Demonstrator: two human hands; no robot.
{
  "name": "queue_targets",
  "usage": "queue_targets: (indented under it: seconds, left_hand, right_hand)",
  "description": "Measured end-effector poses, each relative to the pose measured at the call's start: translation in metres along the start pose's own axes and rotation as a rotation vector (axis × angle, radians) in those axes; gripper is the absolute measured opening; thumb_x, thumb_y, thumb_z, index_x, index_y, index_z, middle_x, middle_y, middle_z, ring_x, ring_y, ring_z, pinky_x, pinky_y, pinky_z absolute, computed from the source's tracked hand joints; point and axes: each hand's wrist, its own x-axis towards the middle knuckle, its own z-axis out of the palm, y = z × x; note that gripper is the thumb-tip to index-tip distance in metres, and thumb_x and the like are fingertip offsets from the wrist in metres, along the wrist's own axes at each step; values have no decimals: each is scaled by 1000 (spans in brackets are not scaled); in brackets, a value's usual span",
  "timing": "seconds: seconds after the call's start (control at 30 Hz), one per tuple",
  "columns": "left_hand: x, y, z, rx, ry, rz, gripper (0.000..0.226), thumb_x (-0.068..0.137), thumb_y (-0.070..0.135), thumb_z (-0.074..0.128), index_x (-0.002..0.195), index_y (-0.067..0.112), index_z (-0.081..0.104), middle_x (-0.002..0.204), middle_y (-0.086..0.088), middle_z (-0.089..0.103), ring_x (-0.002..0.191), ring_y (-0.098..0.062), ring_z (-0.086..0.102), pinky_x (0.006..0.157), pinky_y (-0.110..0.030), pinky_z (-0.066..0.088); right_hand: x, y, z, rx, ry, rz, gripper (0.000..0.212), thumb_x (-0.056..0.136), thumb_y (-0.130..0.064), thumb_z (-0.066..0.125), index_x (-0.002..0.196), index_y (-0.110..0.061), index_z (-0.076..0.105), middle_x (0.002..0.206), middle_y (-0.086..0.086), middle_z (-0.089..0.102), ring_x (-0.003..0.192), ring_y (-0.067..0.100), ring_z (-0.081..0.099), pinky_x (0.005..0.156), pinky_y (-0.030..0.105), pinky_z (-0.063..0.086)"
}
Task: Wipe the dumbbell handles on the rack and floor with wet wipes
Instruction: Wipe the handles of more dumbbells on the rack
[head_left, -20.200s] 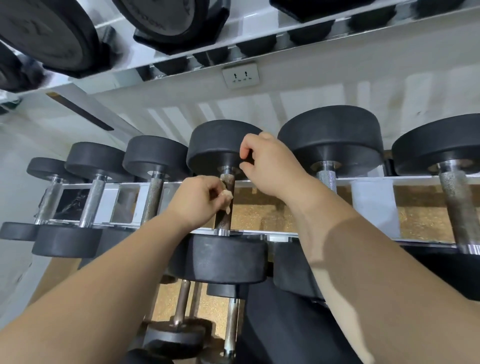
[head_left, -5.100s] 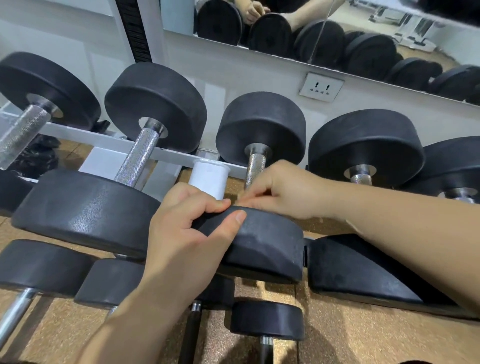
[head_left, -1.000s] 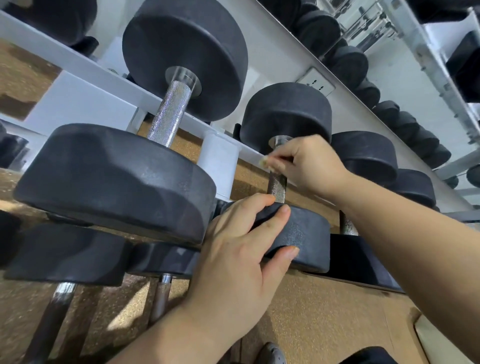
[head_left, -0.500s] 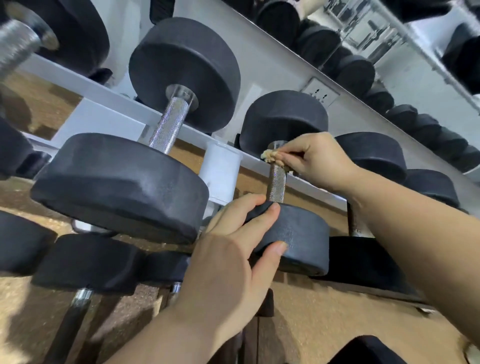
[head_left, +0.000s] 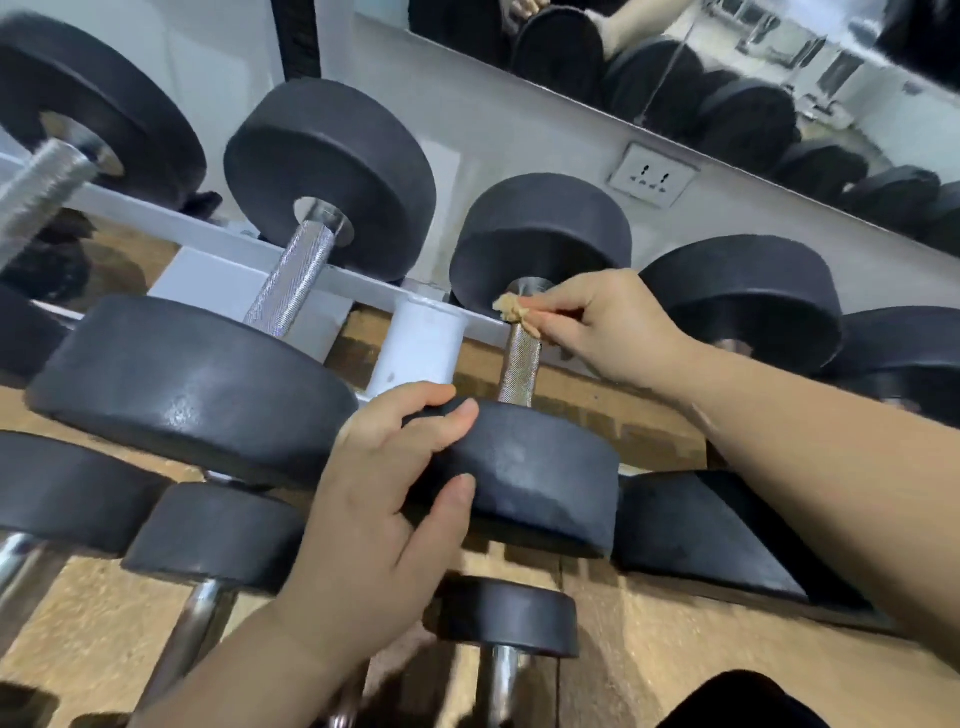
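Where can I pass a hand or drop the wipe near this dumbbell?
Free: the gap between the rails right of the handle, below the right hand; bare floor right of the small dumbbell. Crowded: left of the handle, where white post, left hand and big dumbbell meet.

A rack rail (head_left: 208, 228) crosses the frame from the left edge toward centre, with weights lying over it side by side. At centre, one dumbbell (head_left: 535, 467) sits just right of a rack post (head_left: 421, 353). The left hand (head_left: 384, 519) grips its near end, and the right hand (head_left: 602, 327) pinches a wipe (head_left: 511, 312) against the top of its handle (head_left: 519, 364). Upper right: a wall socket (head_left: 652, 176), with a mirror (head_left: 727, 62) above.
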Motion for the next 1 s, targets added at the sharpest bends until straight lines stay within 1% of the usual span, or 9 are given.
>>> queue_targets:
  seconds: [0.13, 0.23, 0.4, 0.57, 0.73, 0.8, 0.87, 0.93, 1.0]
  left_hand:
    - [1, 7, -2, -20, -14, -83, 40, 90, 28, 54, 128, 19, 63, 137, 0, 55, 132, -24, 51, 110, -41, 40]
    - [3, 12, -1, 18, -15, -97, 40, 88, 25, 53, 124, 14, 66, 134, -1, 57, 131, -21, 51, 110, -35, 39]
    - [22, 26, -6, 65, -31, -241, 29, 82, 35, 53, 101, 19, 70, 117, 20, 60, 117, -7, 56, 101, -17, 39]
    - [52, 46, -12, 77, -32, -337, 12, 87, 33, 67, 78, 26, 67, 82, 12, 66, 83, -6, 62, 73, -17, 44]
    - [85, 51, -3, 149, -103, -445, 7, 86, 31, 74, 92, 30, 70, 79, 11, 68, 76, -2, 61, 69, -14, 42]
    - [102, 47, 4, 210, -166, -465, 11, 86, 36, 73, 96, 34, 70, 84, 11, 69, 75, 0, 61, 70, -15, 42]
    - [117, 41, 10, 278, -244, -465, 18, 87, 38, 73, 104, 36, 68, 88, 12, 69, 74, 0, 60, 72, -19, 44]
    - [128, 34, 16, 327, -305, -436, 27, 86, 37, 75, 111, 33, 70, 90, 11, 70, 75, -2, 59, 77, -26, 46]
    - [136, 29, 20, 246, -343, -429, 29, 82, 38, 78, 110, 33, 73, 87, 9, 72, 73, -3, 61, 78, -31, 50]
  right_hand:
    - [-23, -15, 5, 129, -340, -159, 16, 92, -30, 73, 102, -21, 81, 91, -12, 77, 84, 1, 70, 77, 23, 54]
    - [-10, -4, 6, 125, -170, -130, 14, 91, -29, 73, 97, -19, 82, 82, -16, 75, 77, -1, 67, 73, 16, 49]
    - [4, 2, 10, -30, 73, 55, 17, 94, -31, 68, 97, -21, 82, 99, -3, 78, 92, 16, 69, 84, 35, 54]
    - [-28, -26, 1, 129, -435, -158, 15, 90, -23, 68, 83, -17, 79, 76, -3, 74, 71, 11, 65, 69, 27, 50]
    - [-2, -11, -6, -66, -41, 48, 22, 94, -37, 64, 88, -25, 81, 89, -5, 75, 84, 16, 65, 71, 29, 44]
    - [2, -14, -6, 7, -75, 83, 20, 93, -34, 68, 89, -20, 82, 88, -7, 75, 83, 6, 59, 76, 24, 46]
    - [-5, -24, -9, 50, -214, 59, 22, 91, -31, 70, 78, -16, 79, 67, -14, 65, 77, -7, 45, 69, 9, 39]
    - [-9, -27, -21, 108, -190, 124, 26, 91, -30, 71, 68, -18, 74, 52, -15, 58, 63, -4, 50, 58, 10, 36]
    - [-10, -25, -36, 276, -66, 256, 26, 91, -28, 71, 67, -19, 73, 51, -11, 64, 54, 1, 63, 58, 20, 49]
